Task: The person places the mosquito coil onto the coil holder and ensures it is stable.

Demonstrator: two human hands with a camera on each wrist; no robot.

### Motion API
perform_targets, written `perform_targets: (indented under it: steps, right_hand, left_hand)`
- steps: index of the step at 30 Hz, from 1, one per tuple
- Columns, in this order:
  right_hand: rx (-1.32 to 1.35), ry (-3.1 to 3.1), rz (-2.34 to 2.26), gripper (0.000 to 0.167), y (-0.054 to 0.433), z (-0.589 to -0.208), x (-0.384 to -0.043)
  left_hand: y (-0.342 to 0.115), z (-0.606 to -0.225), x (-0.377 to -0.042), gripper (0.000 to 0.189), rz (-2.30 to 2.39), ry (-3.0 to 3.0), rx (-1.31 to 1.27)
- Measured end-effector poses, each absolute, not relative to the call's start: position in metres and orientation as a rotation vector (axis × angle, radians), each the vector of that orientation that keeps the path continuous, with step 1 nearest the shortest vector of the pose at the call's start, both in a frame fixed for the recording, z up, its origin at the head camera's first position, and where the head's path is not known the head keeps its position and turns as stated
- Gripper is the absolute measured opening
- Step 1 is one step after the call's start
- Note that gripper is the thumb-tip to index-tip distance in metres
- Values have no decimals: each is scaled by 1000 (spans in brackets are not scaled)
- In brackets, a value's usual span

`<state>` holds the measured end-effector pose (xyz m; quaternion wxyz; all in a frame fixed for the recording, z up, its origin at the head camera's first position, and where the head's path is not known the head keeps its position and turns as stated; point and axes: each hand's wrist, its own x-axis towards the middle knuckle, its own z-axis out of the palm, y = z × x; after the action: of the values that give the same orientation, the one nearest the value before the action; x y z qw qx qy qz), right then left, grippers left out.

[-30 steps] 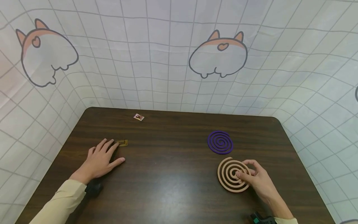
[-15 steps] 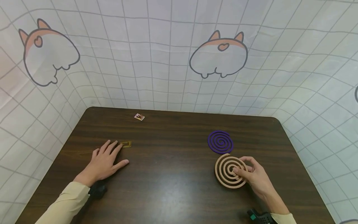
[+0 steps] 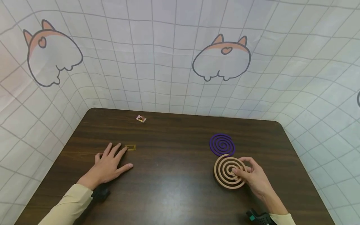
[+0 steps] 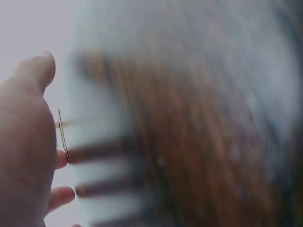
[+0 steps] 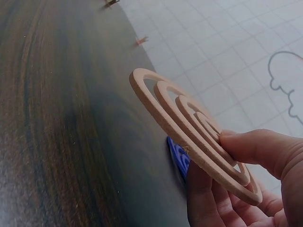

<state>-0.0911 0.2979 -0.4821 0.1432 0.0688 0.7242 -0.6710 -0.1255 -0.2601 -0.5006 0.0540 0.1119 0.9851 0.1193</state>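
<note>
Coil, tan, likely light but brittle, best pinched across several rings, is clamped by my right fingers toward the bench's right edge, left fingers apart.

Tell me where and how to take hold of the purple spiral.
I'd pinch the purple spiral by its outermost turn, on the left side, coming down from above and left. It lies flat on the table, but the open gap inside that turn should admit a fingertip. In the head view, the tan spiral crowds its near edge.
</note>
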Motion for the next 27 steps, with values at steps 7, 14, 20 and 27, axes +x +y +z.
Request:
perform_targets:
  steps: [7,14,20,27]
  right_hand:
    - [133,2076,-1956,49,293,-484,-94]
    - [75,2069,-1948,49,281,-482,-101]
    - [59,2066,-1963,48,277,-481,-106]
    - [65,2067,-1980,48,272,-483,-111]
  left_hand:
    - [-253,-501,-123,86,346,3000,344]
    - [-246,-502,-120,82,323,3037,388]
    - [-241,-502,-120,80,314,3056,420]
    - [-233,-502,-122,79,313,3070,451]
